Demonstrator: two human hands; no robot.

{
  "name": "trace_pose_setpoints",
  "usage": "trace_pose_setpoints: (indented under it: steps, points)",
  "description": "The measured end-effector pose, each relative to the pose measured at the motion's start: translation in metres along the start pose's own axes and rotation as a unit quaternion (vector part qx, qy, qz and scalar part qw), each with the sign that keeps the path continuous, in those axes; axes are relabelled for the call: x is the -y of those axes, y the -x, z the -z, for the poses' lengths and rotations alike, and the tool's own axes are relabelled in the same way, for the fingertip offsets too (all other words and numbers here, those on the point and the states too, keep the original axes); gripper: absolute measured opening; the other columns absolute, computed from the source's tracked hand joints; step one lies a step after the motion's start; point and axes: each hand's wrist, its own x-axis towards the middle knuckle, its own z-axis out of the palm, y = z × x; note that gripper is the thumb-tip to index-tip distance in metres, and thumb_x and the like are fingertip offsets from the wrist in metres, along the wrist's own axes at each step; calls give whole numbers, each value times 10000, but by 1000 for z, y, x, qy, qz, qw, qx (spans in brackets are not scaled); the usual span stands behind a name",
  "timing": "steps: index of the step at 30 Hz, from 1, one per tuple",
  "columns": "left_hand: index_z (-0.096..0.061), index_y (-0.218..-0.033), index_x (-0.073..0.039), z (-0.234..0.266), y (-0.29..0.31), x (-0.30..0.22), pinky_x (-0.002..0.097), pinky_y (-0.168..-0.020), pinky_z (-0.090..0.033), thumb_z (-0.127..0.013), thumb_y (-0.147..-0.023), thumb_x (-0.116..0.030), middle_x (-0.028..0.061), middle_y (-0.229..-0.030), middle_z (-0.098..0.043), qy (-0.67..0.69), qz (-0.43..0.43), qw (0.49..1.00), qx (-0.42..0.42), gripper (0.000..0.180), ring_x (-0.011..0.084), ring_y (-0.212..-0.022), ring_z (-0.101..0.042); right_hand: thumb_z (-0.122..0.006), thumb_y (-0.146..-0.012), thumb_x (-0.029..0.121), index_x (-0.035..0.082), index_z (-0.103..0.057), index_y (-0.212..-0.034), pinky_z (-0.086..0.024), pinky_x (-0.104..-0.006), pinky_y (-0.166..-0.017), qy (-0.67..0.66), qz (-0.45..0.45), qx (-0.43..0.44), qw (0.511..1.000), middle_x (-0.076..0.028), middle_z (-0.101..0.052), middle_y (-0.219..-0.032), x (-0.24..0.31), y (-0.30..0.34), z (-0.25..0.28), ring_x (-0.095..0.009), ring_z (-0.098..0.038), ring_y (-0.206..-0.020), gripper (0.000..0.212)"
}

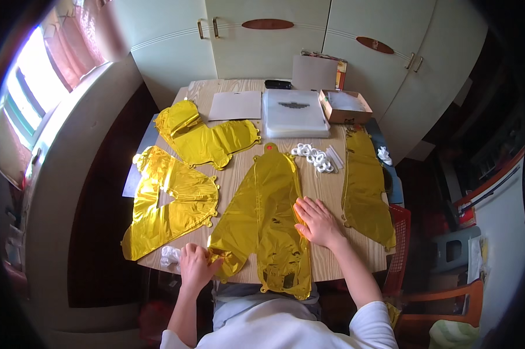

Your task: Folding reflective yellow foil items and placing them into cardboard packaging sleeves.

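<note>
A flat gold foil balloon [256, 203] lies in front of me at the middle of the table, its two legs spread toward me. The lower left leg is folded and crumpled, and there my left hand [197, 264] is closed on its edge. My right hand [320, 224] rests with fingers outstretched on the balloon's right edge and the tabletop. To the left lie an A-shaped gold foil balloon [181, 215] and a bent one [210, 139] behind it. Another long gold balloon [367, 180] is at the right. A crumpled white piece [170, 256] sits beside my left hand.
Rolls of white ribbon [315, 157] and white straws [334, 158] lie beyond my right hand. At the back stand a stack of clear plastic bags [294, 122], a pale card sheet [235, 106], and a cardboard box [347, 115]. A red plastic basket [397, 247] borders the table's right side.
</note>
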Motion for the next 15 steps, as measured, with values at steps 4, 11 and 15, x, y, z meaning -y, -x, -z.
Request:
trace_pose_setpoints:
  steps: [4, 11, 15]
  points:
    - [-554, -856, -32, 1, -4, -1, 427, -746, -470, -766, -745, -215, 150, -843, -575, 114, 25, 993, 24, 302, 343, -830, -569, -465, -971, 449, 85, -393, -1465, -153, -432, -1202, -3, -6, 5, 1000, -85, -345, -1542, 5, 5, 0, -251, -257, -1451, 618]
    - [-531, -899, 1, 2, -3, -12, 419, -674, -486, -809, -714, -403, 163, -779, -587, 65, 64, 996, -5, 524, 338, -755, -604, -481, -968, 435, 75, -407, -1455, -172, -439, -1197, -6, -9, -7, 1000, -93, -371, -1526, 8, 6, 0, -258, -284, -1439, 610]
    - [-546, -862, -1, -1, 4, -13, 421, -743, -470, -814, -693, -438, 165, -873, -560, -60, 55, 996, -28, 540, 342, -857, -569, -494, -966, 425, 66, -427, -1441, -190, -445, -1191, 1, -9, -16, 1000, -102, -387, -1514, 11, 10, 1, -262, -300, -1431, 600]
